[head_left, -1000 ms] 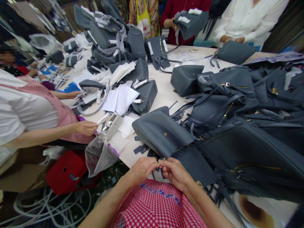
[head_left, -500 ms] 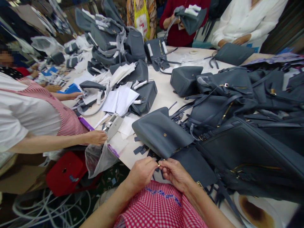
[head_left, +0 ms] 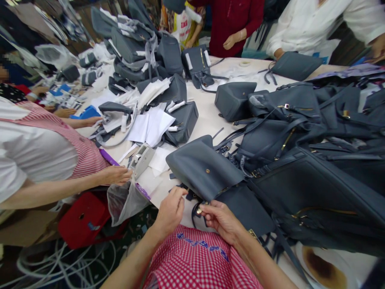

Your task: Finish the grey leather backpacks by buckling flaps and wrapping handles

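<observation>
My right hand (head_left: 221, 220) pinches a small gold-coloured metal fitting (head_left: 199, 210) just above my lap, beside a thin dark strap (head_left: 194, 218) that curves below it. My left hand (head_left: 171, 209) is up and to the left of that fitting, apart from it. Its thumb and fingertips are pressed together near some small dark leather tabs (head_left: 190, 194); whether anything is between them is too small to make out. Just beyond both hands lies a dark blue-grey leather bag (head_left: 201, 166), its flap bearing a small gold-coloured eyelet.
More dark bags (head_left: 270, 140) with straps and buckles are heaped on the right, and others (head_left: 135, 48) are stacked at the back left. White paper sheets (head_left: 152, 126) lie mid-table. A co-worker's hand (head_left: 116, 175) is near a grey tape dispenser (head_left: 142, 160). A stained dish (head_left: 321, 267) stands lower right.
My left hand has moved away from my right hand, up and left. The gold-coloured fitting stays in my right fingers. Across the table, a person has lifted a bag leftward.
</observation>
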`<state>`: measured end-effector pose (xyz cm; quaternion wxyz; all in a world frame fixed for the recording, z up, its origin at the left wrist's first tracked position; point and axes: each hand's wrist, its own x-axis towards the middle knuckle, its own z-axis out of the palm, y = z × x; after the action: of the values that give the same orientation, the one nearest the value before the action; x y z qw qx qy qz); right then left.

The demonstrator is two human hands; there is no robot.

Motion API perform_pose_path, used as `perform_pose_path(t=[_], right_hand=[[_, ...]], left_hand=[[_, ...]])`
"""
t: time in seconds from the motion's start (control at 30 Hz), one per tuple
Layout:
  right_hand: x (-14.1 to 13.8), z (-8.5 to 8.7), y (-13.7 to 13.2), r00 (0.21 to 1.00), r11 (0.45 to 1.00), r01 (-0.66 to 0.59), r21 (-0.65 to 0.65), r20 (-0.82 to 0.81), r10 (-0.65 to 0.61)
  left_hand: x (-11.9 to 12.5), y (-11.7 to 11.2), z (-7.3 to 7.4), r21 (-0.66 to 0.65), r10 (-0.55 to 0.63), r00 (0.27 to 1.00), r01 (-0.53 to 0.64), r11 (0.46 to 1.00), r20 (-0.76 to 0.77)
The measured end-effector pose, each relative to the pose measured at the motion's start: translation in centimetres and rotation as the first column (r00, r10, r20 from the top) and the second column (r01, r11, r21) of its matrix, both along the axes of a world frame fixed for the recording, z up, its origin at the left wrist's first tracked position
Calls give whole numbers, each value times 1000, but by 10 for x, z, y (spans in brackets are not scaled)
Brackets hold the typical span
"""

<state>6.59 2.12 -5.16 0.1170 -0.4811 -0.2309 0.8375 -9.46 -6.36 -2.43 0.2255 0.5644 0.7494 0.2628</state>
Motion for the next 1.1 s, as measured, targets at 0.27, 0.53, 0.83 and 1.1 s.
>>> perform_pose_path(t=[0.27, 0.53, 0.83, 1.1], right_hand=[[3, -5, -2, 999, 999, -48, 21, -22, 49], [3, -5, -2, 996, 995, -74, 63, -35, 77], [3, -8, -3, 995, 983, -97, 158, -18, 101], [4, -8, -2, 995, 982, -97, 160, 0, 98]], left_hand=[[24, 0, -7, 102, -167, 974, 152, 983, 155], [21, 9, -20, -24, -12, 1000, 13, 1000, 23], [27, 6, -22, -42, 125, 793, -124, 991, 596], [14, 0, -39, -250, 168, 871, -54, 967, 461]])
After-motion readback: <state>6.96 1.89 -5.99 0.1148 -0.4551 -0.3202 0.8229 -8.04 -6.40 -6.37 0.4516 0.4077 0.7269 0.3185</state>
